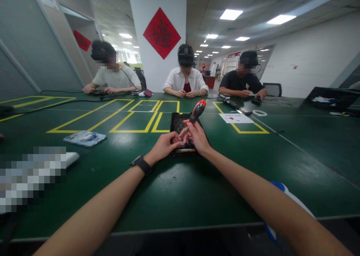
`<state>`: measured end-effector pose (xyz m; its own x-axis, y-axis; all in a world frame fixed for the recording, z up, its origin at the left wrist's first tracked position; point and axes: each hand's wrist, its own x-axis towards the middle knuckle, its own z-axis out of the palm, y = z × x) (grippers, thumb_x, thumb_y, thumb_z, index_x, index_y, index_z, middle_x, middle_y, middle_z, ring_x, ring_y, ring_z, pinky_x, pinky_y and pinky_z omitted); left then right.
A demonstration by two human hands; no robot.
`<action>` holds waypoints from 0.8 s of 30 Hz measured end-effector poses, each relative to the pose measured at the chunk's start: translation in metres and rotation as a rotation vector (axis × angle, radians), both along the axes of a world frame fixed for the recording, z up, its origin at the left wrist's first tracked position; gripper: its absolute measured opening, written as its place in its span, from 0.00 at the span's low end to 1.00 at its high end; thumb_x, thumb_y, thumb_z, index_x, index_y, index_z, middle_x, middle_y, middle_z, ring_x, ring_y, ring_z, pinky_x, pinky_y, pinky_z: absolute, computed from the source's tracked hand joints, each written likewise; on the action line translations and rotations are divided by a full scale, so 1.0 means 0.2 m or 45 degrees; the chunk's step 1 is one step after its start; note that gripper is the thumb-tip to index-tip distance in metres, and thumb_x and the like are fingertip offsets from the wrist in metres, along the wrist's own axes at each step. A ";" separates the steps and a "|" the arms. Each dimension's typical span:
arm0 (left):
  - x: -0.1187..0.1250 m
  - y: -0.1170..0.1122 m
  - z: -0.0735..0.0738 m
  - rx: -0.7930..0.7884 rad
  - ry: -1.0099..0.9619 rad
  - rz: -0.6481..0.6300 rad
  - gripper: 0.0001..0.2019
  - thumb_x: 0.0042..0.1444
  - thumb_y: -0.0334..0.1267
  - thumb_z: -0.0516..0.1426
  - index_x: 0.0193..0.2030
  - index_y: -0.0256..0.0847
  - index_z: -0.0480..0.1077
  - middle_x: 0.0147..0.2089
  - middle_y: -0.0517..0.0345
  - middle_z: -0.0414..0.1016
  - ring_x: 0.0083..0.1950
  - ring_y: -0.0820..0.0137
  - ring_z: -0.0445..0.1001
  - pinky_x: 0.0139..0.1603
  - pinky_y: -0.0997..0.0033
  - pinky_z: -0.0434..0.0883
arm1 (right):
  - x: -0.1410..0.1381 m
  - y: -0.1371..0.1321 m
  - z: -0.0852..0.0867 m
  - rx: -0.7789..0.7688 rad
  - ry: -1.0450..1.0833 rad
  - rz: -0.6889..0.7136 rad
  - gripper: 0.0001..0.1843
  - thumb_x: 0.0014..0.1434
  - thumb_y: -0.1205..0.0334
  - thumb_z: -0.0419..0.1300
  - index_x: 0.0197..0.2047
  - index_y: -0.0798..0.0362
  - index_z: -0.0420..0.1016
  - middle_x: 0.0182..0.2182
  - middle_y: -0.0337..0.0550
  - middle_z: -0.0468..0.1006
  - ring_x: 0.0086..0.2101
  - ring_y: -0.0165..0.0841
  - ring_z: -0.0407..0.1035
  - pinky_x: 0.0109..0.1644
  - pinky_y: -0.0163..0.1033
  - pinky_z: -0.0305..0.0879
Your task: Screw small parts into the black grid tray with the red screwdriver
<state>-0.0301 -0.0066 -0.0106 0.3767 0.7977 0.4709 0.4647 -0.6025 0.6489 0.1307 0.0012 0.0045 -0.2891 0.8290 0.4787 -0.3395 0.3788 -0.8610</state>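
Observation:
My right hand (197, 135) is wrapped round a screwdriver (198, 111) with a red and black handle. The tool leans, its handle up to the right and its thin shaft running down toward my left fingers. My left hand (168, 144), with a black watch on the wrist, has its thumb and fingers pinched close to the screwdriver's tip. Whatever lies between them is too small to make out. Both hands are over a black rectangular tray-like case (176, 117) on the green table. The tip itself is hidden by my fingers.
On the green table (135, 207), a light blue phone-like item (84, 138) lies left. A printed white sheet (235, 118) and a white ring (259, 113) are to the right. Yellow tape marks the surface. Several people sit across; a blue-and-white object (292, 199) shows beneath my right forearm.

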 end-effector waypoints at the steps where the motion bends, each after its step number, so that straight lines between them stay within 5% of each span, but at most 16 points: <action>1: 0.00 0.00 0.00 -0.006 0.000 -0.008 0.11 0.50 0.43 0.58 0.32 0.36 0.68 0.27 0.61 0.69 0.27 0.75 0.64 0.29 0.76 0.61 | 0.00 0.00 0.00 0.001 -0.013 0.001 0.19 0.59 0.48 0.50 0.47 0.51 0.59 0.23 0.33 0.72 0.17 0.23 0.65 0.22 0.30 0.61; 24: -0.01 0.01 -0.01 0.102 0.046 -0.046 0.12 0.57 0.43 0.52 0.34 0.36 0.70 0.29 0.60 0.69 0.29 0.74 0.64 0.33 0.75 0.61 | 0.00 0.03 -0.02 0.001 -0.012 0.016 0.17 0.61 0.51 0.48 0.49 0.51 0.59 0.26 0.36 0.74 0.18 0.24 0.67 0.23 0.30 0.62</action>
